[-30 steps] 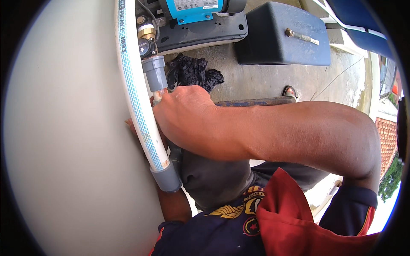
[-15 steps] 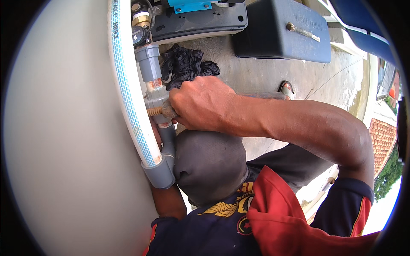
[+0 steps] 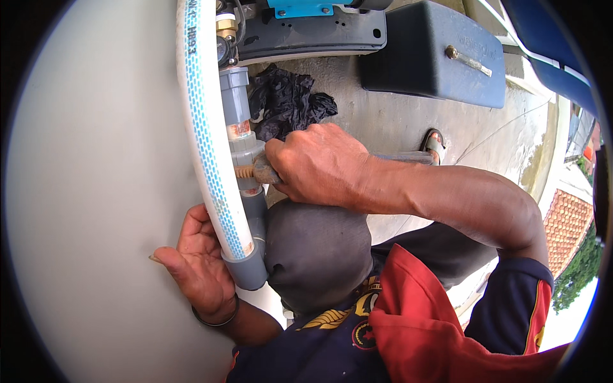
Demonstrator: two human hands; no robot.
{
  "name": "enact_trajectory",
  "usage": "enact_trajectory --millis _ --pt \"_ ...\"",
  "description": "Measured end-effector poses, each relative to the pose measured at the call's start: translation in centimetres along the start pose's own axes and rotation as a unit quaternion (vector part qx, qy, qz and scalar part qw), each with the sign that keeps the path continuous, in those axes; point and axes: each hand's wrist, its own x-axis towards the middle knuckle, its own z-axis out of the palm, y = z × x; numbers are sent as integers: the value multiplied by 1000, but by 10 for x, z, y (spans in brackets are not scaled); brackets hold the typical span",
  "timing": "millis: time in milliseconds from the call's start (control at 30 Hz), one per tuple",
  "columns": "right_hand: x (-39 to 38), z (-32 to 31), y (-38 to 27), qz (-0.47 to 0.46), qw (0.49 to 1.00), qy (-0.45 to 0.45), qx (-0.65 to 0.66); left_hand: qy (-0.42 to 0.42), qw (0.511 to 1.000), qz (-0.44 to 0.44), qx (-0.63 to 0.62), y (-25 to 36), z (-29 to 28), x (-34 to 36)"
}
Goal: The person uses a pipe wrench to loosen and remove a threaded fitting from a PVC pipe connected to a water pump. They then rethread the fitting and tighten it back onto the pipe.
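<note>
My right hand (image 3: 319, 163) is wrapped around a rusty pipe wrench (image 3: 265, 171). Its worn head and threaded shank sit against a grey pipe union (image 3: 246, 153) on the vertical pipework, and its handle shows again beyond my wrist. What the jaws bite on is partly hidden. My left hand (image 3: 205, 262) is open, thumb spread out, beside the white pipe with blue dashes (image 3: 214, 147). The pipe covers some of its fingers; I cannot tell whether they touch it. Below, a grey elbow fitting (image 3: 246, 271) caps that pipe, close to my bent knee (image 3: 319, 255).
A pale wall (image 3: 102, 159) runs along the left. Beyond my hands lie a crumpled black plastic bag (image 3: 287, 96), a black metal base (image 3: 313, 35) under a blue bracket, and a dark plastic cover (image 3: 434, 57) with a bolt on it. A sandalled foot (image 3: 434, 145) rests on the concrete floor.
My left hand has come out from behind the pipes to the left and opened. The right hand keeps its grip on the wrench. The whole view has shifted slightly.
</note>
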Motion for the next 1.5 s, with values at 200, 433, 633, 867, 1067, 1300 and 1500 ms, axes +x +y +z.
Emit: enact_trajectory --millis 200,433,633,867,1067,1300,1500 --pt "-1 0 2 2 1000 -4 8 -98 979 -123 127 4 13 15" --pt "1 7 12 -15 1000 16 12 -43 981 -145 119 2 24 11" --pt "6 11 22 -49 998 24 39 -26 979 -152 130 0 32 11" --pt "9 26 57 -95 992 65 59 -14 977 -166 130 -3 34 9" --pt "28 70 94 -184 951 167 185 -1 983 -156 101 13 23 6" --pt "54 114 119 -294 895 202 269 12 983 -153 100 9 18 5" --pt "89 146 121 -335 850 249 322 4 982 -130 134 6 25 3"
